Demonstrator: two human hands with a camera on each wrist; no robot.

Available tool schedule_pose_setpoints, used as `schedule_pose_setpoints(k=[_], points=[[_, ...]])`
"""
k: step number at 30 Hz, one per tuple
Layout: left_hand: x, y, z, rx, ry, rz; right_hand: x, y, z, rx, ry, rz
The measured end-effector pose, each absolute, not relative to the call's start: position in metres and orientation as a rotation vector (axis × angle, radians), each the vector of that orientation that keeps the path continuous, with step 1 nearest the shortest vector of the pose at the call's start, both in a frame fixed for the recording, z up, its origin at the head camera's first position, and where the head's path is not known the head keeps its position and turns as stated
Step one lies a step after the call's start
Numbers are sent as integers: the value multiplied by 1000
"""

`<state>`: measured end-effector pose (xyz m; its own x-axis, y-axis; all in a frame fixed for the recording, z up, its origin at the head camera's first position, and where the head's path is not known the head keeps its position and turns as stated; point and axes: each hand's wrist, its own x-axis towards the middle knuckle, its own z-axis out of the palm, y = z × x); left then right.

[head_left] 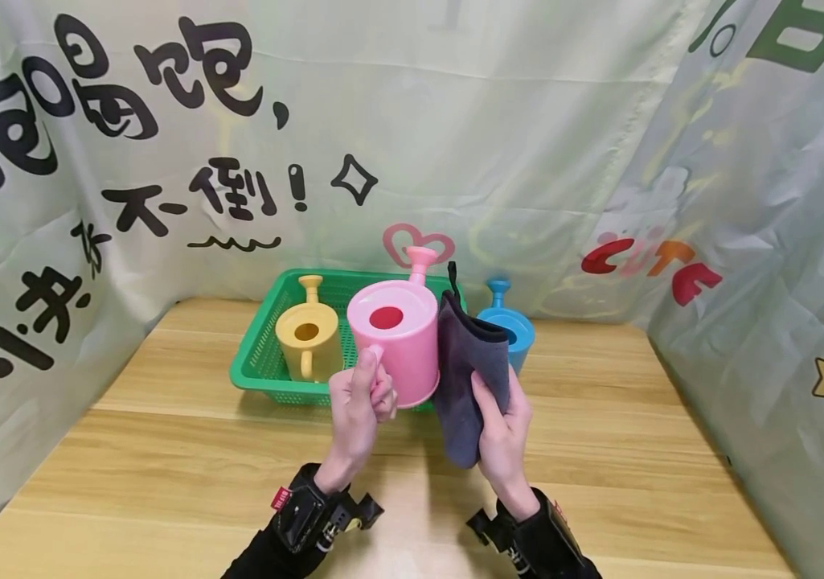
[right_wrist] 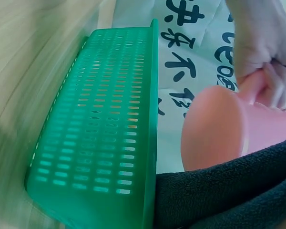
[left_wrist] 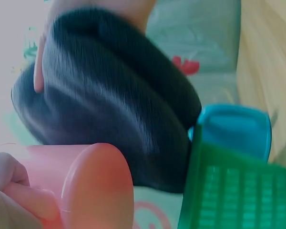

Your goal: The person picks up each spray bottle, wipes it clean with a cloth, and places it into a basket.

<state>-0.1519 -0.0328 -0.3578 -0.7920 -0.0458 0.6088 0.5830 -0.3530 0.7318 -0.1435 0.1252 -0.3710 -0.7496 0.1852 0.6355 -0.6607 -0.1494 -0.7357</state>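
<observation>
Head view: left hand (head_left: 357,402) grips pink can (head_left: 397,338), right hand (head_left: 502,430) cloth (head_left: 465,378)

The dark cloth (head_left: 471,370) hides most of the blue watering can (head_left: 509,326) and the right side of the pink can (head_left: 397,342). The pink can covers the green basket's (head_left: 260,366) right half. Both wrist views are blurred, with the basket cut off at their edges.

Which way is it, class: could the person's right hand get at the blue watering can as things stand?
Probably not at once: the right hand holds the dark cloth, which hangs between it and the blue watering can. Nothing else blocks the path.
</observation>
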Motion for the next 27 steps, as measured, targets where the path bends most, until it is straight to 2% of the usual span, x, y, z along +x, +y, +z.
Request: schedule_pose_setpoints(k=[12, 27], points=[[-179, -56, -367, -603, -1575, -2096, -144, 128, -369, 517, -1544, 1968], [-190, -57, -380, -491, -1638, -2074, -143, 129, -368, 535, -1551, 1944]])
